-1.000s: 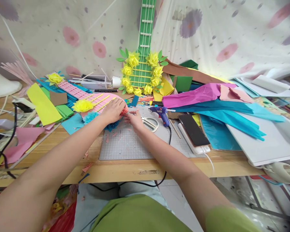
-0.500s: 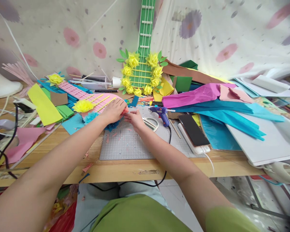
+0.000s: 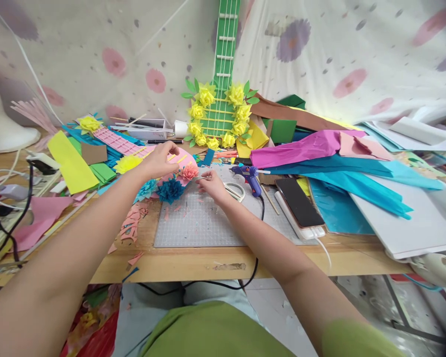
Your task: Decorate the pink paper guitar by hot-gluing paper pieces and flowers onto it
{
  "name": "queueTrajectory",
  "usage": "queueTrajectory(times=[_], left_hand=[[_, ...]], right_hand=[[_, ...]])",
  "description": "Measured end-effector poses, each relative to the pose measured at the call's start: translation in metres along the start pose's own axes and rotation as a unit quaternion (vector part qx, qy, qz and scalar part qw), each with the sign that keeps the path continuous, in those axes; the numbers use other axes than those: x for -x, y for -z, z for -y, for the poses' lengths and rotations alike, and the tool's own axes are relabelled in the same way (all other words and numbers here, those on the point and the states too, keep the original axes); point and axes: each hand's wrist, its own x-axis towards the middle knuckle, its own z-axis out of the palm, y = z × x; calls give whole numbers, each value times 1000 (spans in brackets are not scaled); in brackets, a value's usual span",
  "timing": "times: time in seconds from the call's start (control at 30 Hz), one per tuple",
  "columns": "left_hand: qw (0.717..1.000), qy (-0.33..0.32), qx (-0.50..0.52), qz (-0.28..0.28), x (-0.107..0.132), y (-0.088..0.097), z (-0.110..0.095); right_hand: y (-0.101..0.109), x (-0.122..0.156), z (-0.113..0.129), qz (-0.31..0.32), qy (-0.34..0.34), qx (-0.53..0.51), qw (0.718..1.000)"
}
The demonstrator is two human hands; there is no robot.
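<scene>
A pink paper guitar lies at the left of the desk, its body partly covered by my left hand and arm. My left hand hovers over the body with its fingers apart and nothing in them. On the edge of the body nearest the mat sits a coral paper flower, beside a dark blue paper flower. A light blue paper flower shows behind my forearm. Just right of the coral flower is my right hand, fingers loosely spread, with no held thing visible.
Scissors and a purple glue gun rest on the grey cutting mat. A phone lies right of them. Behind stands a green paper guitar with yellow flowers. Coral paper scraps lie at left.
My left hand has let go of the coral flower and moved left and up, uncovering it. My right hand has shifted slightly right, away from the flower.
</scene>
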Motion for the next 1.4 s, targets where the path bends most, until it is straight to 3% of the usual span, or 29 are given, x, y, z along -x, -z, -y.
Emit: queueTrajectory(times=[0.13, 0.23, 0.3, 0.43, 0.47, 0.5, 0.53, 0.57, 0.67, 0.73, 0.83, 0.93, 1.03, 1.27, 1.33, 1.4], left_hand=[[992, 53, 8, -118, 3, 5, 7], [958, 144, 65, -240, 3, 11, 12], [910, 202, 164, -322, 1, 18, 14], [750, 293, 364, -468, -4, 36, 18], [726, 304, 382, -484, -5, 40, 20], [721, 311, 384, -486, -4, 42, 22], [736, 317, 367, -472, -3, 43, 24], [774, 319, 332, -435, -2, 43, 26], [918, 296, 145, -218, 3, 34, 25], [961, 261, 22, -84, 6, 24, 18], [976, 207, -70, -1, 4, 9, 9], [982, 155, -101, 41, -1, -3, 9], [979, 154, -114, 71, -6, -11, 13], [970, 218, -78, 73, -3, -17, 10], [971, 216, -75, 63, -2, -17, 10], [972, 216, -74, 62, -2, -15, 12]], right_hand=[[13, -3, -10, -13, 45, 74, 996], [25, -2, -13, -11, 67, 102, 992], [33, -1, -14, -5, 80, 135, 988], [48, 2, -13, 3, 115, 213, 970], [51, 2, -13, 9, 123, 224, 967], [55, 2, -12, 18, 130, 232, 964], [58, 2, -12, 30, 135, 238, 961], [61, 1, -13, 42, 140, 244, 959], [71, 0, -14, 70, 160, 270, 947], [78, 0, -15, 69, 169, 289, 940], [90, 4, -14, 66, 165, 307, 935], [105, 10, -10, 75, 166, 337, 924], [123, 16, -4, 107, 144, 378, 908], [162, 32, 9, 206, 47, 378, 901], [169, 36, 13, 210, 19, 389, 897], [174, 39, 16, 174, 14, 433, 884]])
